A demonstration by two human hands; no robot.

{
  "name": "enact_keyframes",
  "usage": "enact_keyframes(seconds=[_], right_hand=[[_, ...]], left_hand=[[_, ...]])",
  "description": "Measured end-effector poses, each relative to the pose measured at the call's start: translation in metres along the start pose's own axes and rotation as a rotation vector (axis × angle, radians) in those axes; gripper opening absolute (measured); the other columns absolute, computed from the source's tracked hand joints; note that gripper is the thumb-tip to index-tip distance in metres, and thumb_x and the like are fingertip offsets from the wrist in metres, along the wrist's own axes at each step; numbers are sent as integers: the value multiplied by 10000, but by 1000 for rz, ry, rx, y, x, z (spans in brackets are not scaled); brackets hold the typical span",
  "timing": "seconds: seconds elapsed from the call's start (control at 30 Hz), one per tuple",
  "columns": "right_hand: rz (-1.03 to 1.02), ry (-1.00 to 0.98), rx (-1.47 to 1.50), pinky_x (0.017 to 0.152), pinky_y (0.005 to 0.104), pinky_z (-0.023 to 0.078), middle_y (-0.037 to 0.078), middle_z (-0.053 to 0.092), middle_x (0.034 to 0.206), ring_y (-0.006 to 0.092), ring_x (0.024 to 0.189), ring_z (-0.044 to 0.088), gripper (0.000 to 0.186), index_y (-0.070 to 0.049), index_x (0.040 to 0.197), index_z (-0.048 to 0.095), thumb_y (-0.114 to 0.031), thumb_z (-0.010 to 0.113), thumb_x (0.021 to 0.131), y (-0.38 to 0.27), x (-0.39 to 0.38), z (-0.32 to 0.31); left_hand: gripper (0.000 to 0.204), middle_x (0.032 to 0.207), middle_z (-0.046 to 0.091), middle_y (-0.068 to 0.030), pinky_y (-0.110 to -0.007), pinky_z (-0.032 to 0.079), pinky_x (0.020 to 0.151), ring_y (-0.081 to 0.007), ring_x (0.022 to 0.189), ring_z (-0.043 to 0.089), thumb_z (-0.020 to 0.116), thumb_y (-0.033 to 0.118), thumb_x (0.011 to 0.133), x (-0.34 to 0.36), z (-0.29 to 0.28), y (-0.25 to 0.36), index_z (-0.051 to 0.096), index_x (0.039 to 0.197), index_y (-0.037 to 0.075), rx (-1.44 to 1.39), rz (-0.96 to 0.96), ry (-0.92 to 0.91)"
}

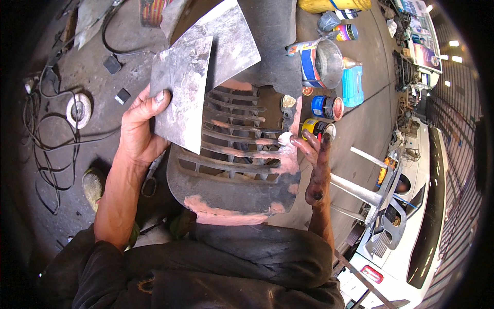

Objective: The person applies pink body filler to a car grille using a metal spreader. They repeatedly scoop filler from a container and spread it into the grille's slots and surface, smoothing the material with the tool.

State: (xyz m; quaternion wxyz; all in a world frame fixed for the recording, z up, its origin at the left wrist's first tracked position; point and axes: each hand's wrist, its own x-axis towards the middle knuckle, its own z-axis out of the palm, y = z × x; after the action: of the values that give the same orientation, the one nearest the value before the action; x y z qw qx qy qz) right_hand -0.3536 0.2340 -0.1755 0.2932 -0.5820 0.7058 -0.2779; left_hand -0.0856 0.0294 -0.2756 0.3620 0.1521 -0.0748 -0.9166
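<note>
Grey, smeared sheet (pixel 180 92) is gripped between the thumb and fingers of the left hand (pixel 140 126); a second sheet (pixel 231 46) is partly overlapped by it, and whether that one is also held cannot be told. A black slatted panel (pixel 236 190), patched in pink, is positioned before the person's dark clothing (pixel 267 247). At its right edge, the right hand (pixel 318 172) is held with fingers loosely parted, one fingertip placed at a white dab (pixel 285 137); contact cannot be confirmed.

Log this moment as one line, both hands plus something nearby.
left hand: grips grey plate | right hand: at white patch on grille | blue can: right of grille
</note>
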Motion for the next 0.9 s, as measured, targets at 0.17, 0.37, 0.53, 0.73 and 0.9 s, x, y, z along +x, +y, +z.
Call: enact_keyframes(seconds=[0.17,0.37,0.53,0.73,0.9], right_hand=[[-42,-66,3,1074,471,309,264,515,1312,357,1268,463,1200,-20,1506,104,-886,360,715,4,1,-1],[37,13,130,1101,450,261,255,532,1299,367,1273,450,1213,17,1483,187,-880,435,705,8,-4,0],[-13,-69,-29,1064,481,337,226,571,1236,340,1167,556,1248,-17,1509,100,-928,295,679,14,-1,0],[-136,-72,-204,1054,500,346,198,632,1143,375,1132,570,1220,-55,1521,107,-923,309,688,12,8,-11],[-265,-202,-352,1050,494,331,201,622,1165,410,1218,472,1144,-39,1473,265,-890,365,714,11,14,-16]], left_hand=[[484,1165,641,-139,-366,506,936,-235,1034,649,648,125,855,-1,1,1,499,1291,-24,8,4,14],[479,1159,645,-134,-363,507,933,-231,1025,652,654,126,852,-1,2,0,508,1282,-22,6,-3,22],[480,1158,645,-130,-361,506,934,-229,1024,652,658,129,850,-2,0,1,510,1283,-19,19,-3,29],[485,1147,650,-131,-364,511,927,-230,1015,657,665,126,846,-2,3,1,510,1283,-16,12,-4,34],[529,1135,653,-119,-341,526,883,-217,974,665,677,157,830,-2,5,0,492,1294,-19,66,-5,92]])
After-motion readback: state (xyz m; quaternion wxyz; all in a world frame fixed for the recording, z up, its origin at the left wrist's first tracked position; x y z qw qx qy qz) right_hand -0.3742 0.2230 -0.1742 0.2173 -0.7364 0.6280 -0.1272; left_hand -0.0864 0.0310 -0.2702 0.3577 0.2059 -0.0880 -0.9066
